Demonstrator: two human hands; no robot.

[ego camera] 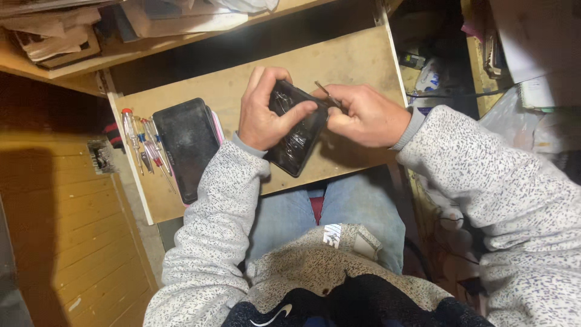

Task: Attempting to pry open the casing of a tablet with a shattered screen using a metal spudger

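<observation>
both hands grip a black phone (295, 130); right hand (363, 115) pinches tweezers (327, 94)

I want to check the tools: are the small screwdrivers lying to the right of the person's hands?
No, the small screwdrivers lie on the wooden board beside the black case, on the side of the left hand.

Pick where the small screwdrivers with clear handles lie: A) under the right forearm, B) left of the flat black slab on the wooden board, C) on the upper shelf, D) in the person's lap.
B: the small screwdrivers with clear handles lie on the wooden board, just left of the flat black slab.
</observation>
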